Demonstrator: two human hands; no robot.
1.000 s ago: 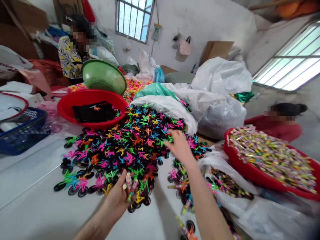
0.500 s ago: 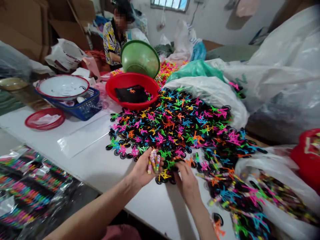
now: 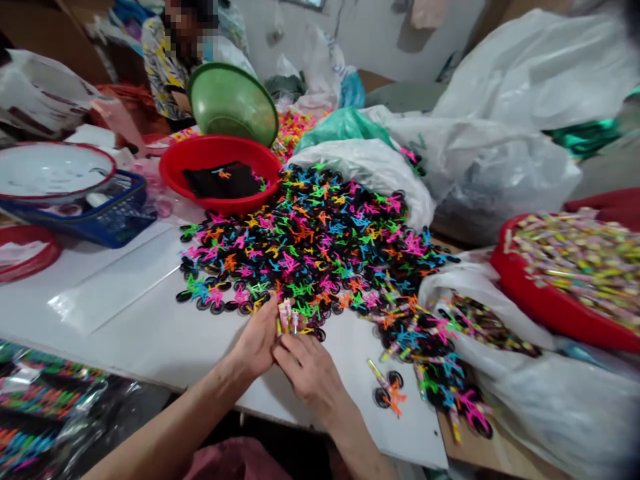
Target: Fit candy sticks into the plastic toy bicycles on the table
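Small pink, white and yellow printed cylindrical tubes (image 3: 286,317) lie bunched in the left hand (image 3: 257,341), above the near edge of a large pile of black-wheeled, multicoloured plastic toy bicycles (image 3: 310,233) on a white tabletop (image 3: 200,347).

Behind the pile, a wide red plastic basin (image 3: 173,167) holds a flat black piece with 1 orange-and-blue toy bicycle on it. A deep green plastic basin (image 3: 233,100) stands tilted just behind. On the right, a second red basin (image 3: 517,283) is heaped with similar tubes; beside it, an open white plastic sack (image 3: 555,400) holds a dark, mixed mass of small pieces. At the left, a white enamel bowl with a red rim (image 3: 55,170) rests on a blue lattice plastic basket (image 3: 115,217), near a shallow red plastic tray (image 3: 47,260) with white paper in it.

A white bag at the far left (image 3: 40,93) carries dark print and another at the back (image 3: 320,67) bluish letters; neither can be read.

Both forearms reach forward from the near edge, hands meeting. The left hand is turned palm up, fingers curled around the tubes. The right hand (image 3: 309,367) is palm down, fingers bent, tips against the left hand; whether they pinch anything, I cannot tell.
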